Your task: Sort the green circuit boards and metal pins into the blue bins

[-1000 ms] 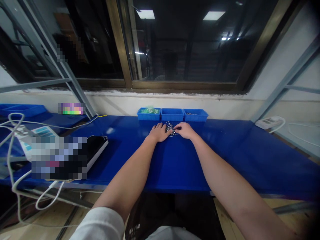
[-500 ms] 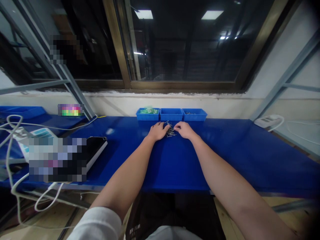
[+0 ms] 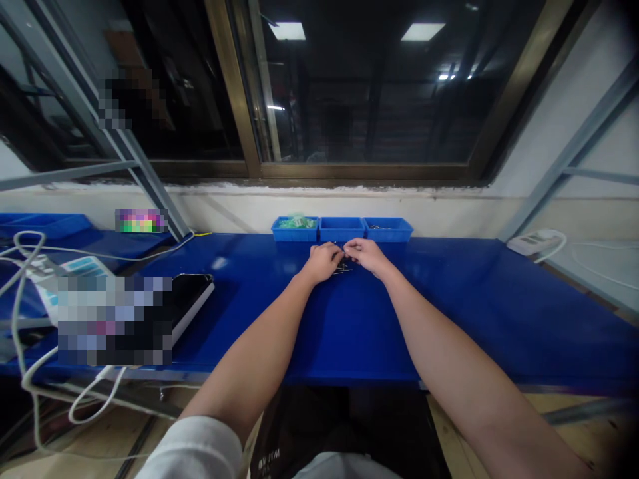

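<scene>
A small pile of thin metal pieces, like screws or pins [image 3: 342,267], lies on the blue tabletop, partly hidden under my hands. Over its left side is my left hand [image 3: 323,261], fingers curled and closed at the pile. My right hand [image 3: 366,255] pinches with thumb and fingertips just above the pile's right side, close to the left fingertips. Whatever sits in either pinch is too small to make out. Behind the hands stand three joined blue bins: the left bin [image 3: 295,233] holds greenish plastic bags, the middle bin [image 3: 342,233] is beside it, and the right bin [image 3: 388,234] holds some thin metal pieces.
On the left lies a dark, white-edged device [image 3: 192,299], partly blurred out, with white cables [image 3: 24,372] around it. A white power strip [image 3: 532,242] rests at the right back. Grey metal posts [image 3: 150,186] rise on both sides before the window.
My left hand has shifted right over the pile and its fingers have curled in. My right hand has moved slightly left, so the fingertips now nearly meet.
</scene>
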The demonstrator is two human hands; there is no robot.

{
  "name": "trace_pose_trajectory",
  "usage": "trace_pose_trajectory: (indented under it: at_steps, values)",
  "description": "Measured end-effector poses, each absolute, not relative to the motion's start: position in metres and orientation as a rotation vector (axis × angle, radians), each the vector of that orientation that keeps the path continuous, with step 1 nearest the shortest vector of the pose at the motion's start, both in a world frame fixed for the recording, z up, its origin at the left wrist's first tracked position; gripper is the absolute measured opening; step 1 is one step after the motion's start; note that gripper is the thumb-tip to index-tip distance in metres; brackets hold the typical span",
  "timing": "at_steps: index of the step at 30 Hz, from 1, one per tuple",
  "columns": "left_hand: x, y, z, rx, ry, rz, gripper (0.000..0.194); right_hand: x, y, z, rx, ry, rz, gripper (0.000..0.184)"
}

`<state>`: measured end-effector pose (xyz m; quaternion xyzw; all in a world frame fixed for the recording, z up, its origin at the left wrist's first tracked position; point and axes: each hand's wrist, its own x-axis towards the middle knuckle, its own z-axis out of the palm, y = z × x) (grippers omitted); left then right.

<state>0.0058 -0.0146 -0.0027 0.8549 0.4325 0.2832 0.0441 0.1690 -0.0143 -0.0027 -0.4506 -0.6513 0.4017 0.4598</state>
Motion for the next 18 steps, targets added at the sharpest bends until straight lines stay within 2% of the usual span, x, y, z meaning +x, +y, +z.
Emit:
trace_pose_trajectory:
  at_steps: [4, 10, 14, 18]
  values:
    - [0.005, -0.013, -0.003, 2.58, 1.308, 0.909, 0.027, 0.168, -0.019, 0.002, -1.098, -1.545, 1.045, 0.018]
    - [0.0, -0.009, -0.002, 2.364, 1.482, 1.06, 0.029, 0.175, -0.018, 0.002, -1.091, -1.554, 1.209, 0.011]
    - [-0.004, -0.006, -0.002, 2.296, 1.61, 1.056, 0.029, 0.177, -0.022, 0.006, -1.062, -1.731, 1.315, 0.018]
    - [-0.004, -0.005, -0.001, 2.272, 1.677, 1.035, 0.028, 0.173, -0.02, 0.01, -1.115, -1.792, 1.122, 0.017]
